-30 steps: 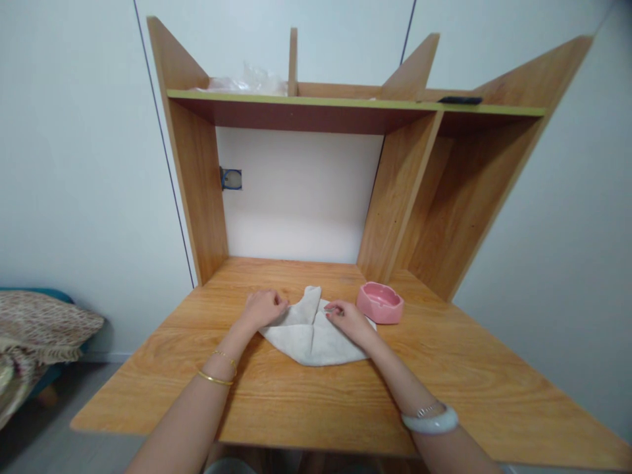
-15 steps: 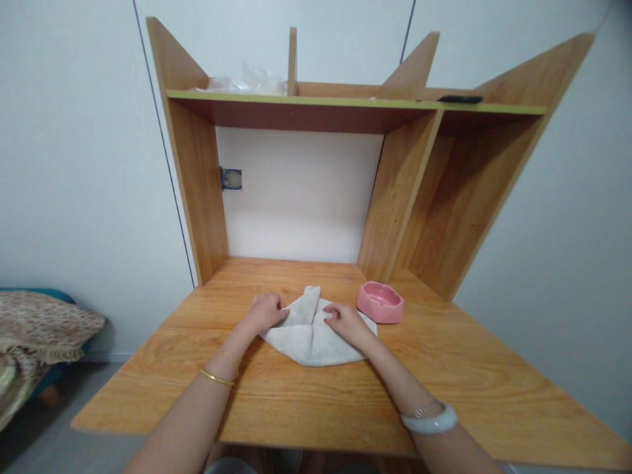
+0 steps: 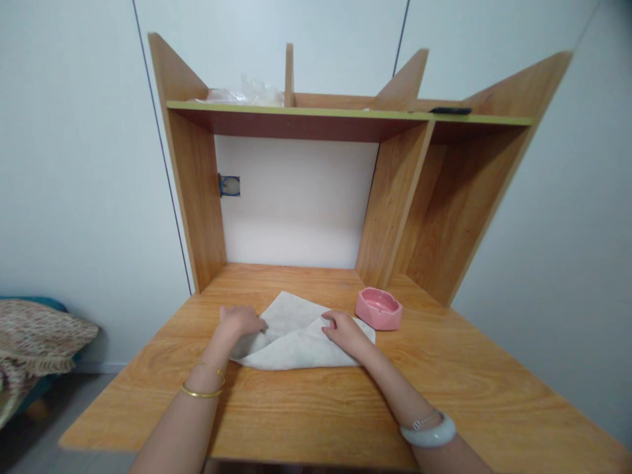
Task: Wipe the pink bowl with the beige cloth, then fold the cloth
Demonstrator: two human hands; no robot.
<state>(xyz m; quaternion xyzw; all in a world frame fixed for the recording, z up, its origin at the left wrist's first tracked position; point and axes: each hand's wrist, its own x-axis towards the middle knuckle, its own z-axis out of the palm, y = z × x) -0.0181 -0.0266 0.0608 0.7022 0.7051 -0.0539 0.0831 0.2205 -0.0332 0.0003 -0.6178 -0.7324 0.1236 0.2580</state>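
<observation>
A pale grey cloth (image 3: pixel 296 332) lies partly folded on the wooden desk (image 3: pixel 316 408), one flap spread toward the back. My left hand (image 3: pixel 238 322) pinches its left edge, fingers closed on the fabric. My right hand (image 3: pixel 344 327) rests curled on the cloth's right side, holding it down. A pink ceramic dish (image 3: pixel 378 308) sits just right of the cloth, a short way from my right hand.
The desk has a wooden hutch with upright panels (image 3: pixel 197 184) and a top shelf (image 3: pixel 345 115) bearing a clear plastic bag (image 3: pixel 247 92) and a dark flat object (image 3: pixel 450 110). A patterned blanket (image 3: pixel 34 336) lies at the far left, below desk level.
My left hand has moved left, pulling the cloth's left flap outward, so the cloth is spread wider. My right hand has stayed on the right side. The view has shifted slightly.
</observation>
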